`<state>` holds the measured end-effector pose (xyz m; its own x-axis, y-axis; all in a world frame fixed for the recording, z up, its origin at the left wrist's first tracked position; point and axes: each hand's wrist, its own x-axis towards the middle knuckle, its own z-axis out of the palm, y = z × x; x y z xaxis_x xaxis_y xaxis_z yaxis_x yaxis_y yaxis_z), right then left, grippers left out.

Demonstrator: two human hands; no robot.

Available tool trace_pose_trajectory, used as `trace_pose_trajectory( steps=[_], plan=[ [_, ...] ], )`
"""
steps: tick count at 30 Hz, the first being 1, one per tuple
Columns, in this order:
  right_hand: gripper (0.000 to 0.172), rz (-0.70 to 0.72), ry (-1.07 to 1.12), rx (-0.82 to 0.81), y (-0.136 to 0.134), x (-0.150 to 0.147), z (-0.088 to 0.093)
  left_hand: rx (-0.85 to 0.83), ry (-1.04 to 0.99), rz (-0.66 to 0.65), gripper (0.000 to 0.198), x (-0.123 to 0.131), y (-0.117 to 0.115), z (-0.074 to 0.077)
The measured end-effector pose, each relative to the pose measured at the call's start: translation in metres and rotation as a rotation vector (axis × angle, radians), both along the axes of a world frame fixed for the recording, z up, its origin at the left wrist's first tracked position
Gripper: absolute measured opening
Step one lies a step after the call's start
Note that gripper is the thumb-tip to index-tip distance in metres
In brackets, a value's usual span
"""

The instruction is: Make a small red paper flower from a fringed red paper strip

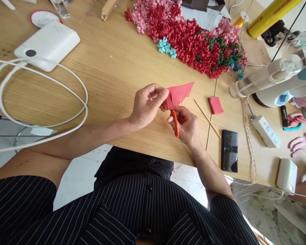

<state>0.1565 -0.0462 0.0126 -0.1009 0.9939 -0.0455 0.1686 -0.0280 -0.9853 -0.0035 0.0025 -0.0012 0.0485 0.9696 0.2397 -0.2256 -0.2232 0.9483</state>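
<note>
The single view looks from the wearer's head, forward and steeply down, over a striped shirt [132, 197] that fills the bottom of the frame close to the lens. The hands [146, 106] sit near the centre, at arm's reach, with the tabletop [112, 64] spreading beyond them up to a red and pink pile [183, 41] at the upper edge. The framing is wide and slightly rolled, so the tabletop's near edge slopes downward to the right, with pale floor [76, 180] visible below it.

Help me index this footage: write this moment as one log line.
left hand: pinches red fringed sheet | right hand: holds orange-handled scissors at sheet | nearby: thin stick, red squares, black phone
</note>
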Motion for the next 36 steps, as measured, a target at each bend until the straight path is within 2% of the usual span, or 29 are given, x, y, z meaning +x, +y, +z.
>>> trace_pose_trajectory(
  steps=[7, 36],
  plan=[
    [0.060, 0.007, -0.010, 0.005, -0.0015, 0.0000, 0.0004, -0.080, 0.040, 0.006, 0.033, 0.0007, -0.0013, 0.0042],
    [0.059, -0.015, -0.016, 0.018, -0.0005, -0.0004, 0.0035, -0.083, 0.014, -0.024, 0.035, 0.0013, -0.0036, 0.0077]
  ],
)
